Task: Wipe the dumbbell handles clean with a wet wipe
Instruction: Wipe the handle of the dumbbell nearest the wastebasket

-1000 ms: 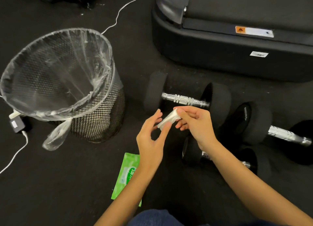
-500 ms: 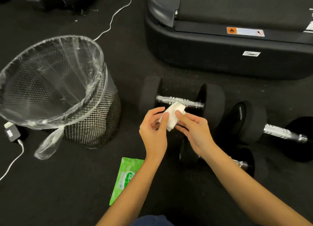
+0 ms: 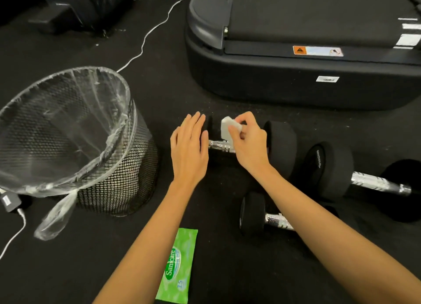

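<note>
Three black dumbbells with chrome handles lie on the dark floor. My left hand rests flat, fingers together, over the left weight of the nearest-centre dumbbell, hiding that weight. My right hand pinches a folded white wet wipe just above this dumbbell's chrome handle. A second dumbbell lies to the right. The third dumbbell sits partly under my right forearm.
A black mesh bin with a clear liner stands on the left. A green wet wipe pack lies between my forearms. A treadmill base fills the back right. White cables and a charger run along the left.
Both hands moved forward from in front of me to the dumbbell. My left hand let go of the wipe and settled on the left weight; my right hand carried the wipe over the handle.
</note>
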Demonstrator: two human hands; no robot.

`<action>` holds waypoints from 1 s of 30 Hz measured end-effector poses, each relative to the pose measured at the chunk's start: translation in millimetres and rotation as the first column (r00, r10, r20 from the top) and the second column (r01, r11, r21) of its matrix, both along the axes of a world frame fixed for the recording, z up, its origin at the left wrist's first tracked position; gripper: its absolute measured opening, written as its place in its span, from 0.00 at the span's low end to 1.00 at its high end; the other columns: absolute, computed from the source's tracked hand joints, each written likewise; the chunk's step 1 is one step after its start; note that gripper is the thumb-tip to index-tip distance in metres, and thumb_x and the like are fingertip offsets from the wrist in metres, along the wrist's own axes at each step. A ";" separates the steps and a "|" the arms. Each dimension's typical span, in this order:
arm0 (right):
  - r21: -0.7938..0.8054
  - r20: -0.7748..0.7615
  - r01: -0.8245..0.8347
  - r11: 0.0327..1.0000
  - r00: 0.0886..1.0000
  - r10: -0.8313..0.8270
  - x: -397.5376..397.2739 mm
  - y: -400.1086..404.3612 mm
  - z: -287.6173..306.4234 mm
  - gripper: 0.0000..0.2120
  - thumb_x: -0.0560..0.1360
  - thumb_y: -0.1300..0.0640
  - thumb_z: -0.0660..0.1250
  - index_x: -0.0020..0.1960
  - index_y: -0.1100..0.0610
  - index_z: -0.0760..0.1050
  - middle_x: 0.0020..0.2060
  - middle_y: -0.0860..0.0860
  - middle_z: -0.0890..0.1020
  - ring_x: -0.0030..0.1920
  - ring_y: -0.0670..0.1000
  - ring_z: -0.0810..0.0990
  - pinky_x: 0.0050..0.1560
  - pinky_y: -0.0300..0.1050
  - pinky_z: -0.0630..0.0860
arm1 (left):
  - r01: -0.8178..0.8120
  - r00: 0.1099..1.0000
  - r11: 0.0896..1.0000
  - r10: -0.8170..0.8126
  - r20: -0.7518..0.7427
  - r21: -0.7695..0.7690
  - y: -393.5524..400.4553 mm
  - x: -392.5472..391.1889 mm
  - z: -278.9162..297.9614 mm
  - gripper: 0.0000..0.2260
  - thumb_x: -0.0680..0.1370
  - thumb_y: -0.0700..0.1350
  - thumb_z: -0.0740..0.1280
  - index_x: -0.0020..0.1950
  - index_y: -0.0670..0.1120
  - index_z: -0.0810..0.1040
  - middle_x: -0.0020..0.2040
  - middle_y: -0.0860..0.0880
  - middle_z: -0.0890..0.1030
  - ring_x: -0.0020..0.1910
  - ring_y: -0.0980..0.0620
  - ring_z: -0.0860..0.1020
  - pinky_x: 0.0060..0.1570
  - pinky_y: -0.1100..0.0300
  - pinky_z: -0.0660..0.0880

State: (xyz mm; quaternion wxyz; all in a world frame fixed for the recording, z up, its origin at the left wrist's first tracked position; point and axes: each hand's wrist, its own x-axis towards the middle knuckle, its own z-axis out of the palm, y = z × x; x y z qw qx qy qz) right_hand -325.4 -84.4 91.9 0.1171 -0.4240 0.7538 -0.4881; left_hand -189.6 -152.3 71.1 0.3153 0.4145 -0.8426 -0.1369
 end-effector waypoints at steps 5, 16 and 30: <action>0.289 -0.322 -0.168 0.943 0.910 0.261 7.2 -21.2 -25.5 0.09 0.80 0.60 0.63 0.59 0.57 0.65 0.40 0.52 0.80 0.35 0.50 0.81 0.34 0.42 0.74 | 0.120 0.992 0.990 -0.122 0.024 0.072 -2.9 7.2 -17.2 0.21 0.85 0.46 0.53 0.78 0.46 0.60 0.79 0.51 0.59 0.78 0.58 0.50 0.77 0.57 0.46; 0.445 -0.562 -0.126 0.887 0.732 0.386 19.3 -9.5 -66.1 0.30 0.75 0.66 0.69 0.75 0.60 0.64 0.73 0.57 0.69 0.75 0.54 0.66 0.74 0.46 0.49 | 0.207 0.978 0.963 -0.202 -0.050 0.174 -7.7 11.3 -22.5 0.21 0.85 0.44 0.52 0.79 0.48 0.55 0.80 0.54 0.54 0.78 0.60 0.46 0.76 0.60 0.37; 0.423 -0.516 -0.224 0.878 0.737 0.437 18.9 2.7 -54.5 0.21 0.79 0.60 0.66 0.71 0.62 0.70 0.68 0.58 0.74 0.71 0.57 0.70 0.72 0.50 0.65 | 0.203 0.979 0.966 -0.206 -0.003 0.160 -9.4 10.2 -23.0 0.22 0.85 0.44 0.51 0.80 0.50 0.52 0.80 0.56 0.52 0.78 0.61 0.44 0.75 0.60 0.36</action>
